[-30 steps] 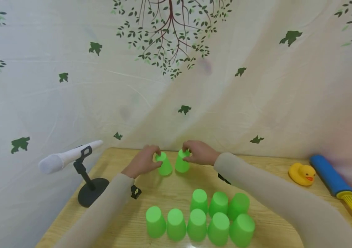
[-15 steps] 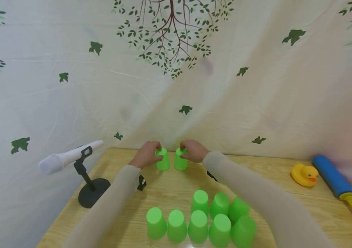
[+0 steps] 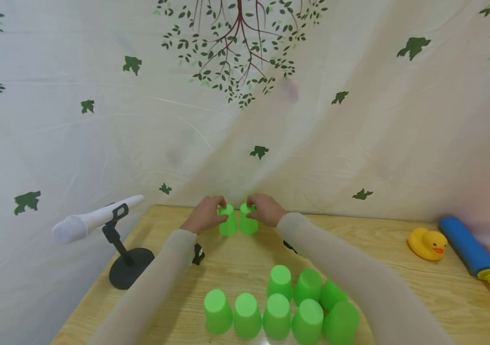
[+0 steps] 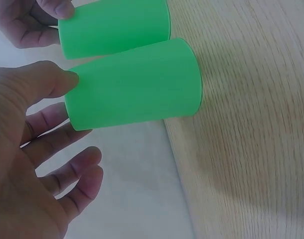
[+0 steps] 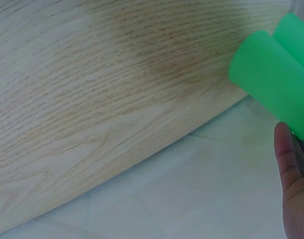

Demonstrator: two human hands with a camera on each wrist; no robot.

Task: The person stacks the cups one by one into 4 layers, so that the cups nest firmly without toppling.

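Observation:
Two green plastic cups stand upside down, side by side, near the table's back edge. My left hand (image 3: pixel 206 214) pinches the left cup (image 3: pixel 228 226) near its raised base, thumb on the near side. Opposite it, my right hand (image 3: pixel 267 211) grips the top of the right cup (image 3: pixel 248 226). Only a narrow gap parts them in the head view. The left wrist view shows the left cup (image 4: pixel 134 87) close up, its rim at the wood. At the right wrist view's edge, the right cup (image 5: pixel 271 79) partly covers the other cup (image 5: pixel 295 40).
Several more upturned green cups (image 3: pixel 247 316) form two rows at the table's front. A white microphone (image 3: pixel 94 221) on a black stand (image 3: pixel 129 268) is at left. To the right lie a yellow rubber duck (image 3: pixel 427 244) and a blue hand pump (image 3: pixel 469 247). A patterned cloth (image 3: pixel 210 143) hangs behind.
Both held cups have slid toward the back edge and closer together. The right hand has moved left with its cup; the left hand has moved slightly back and right.

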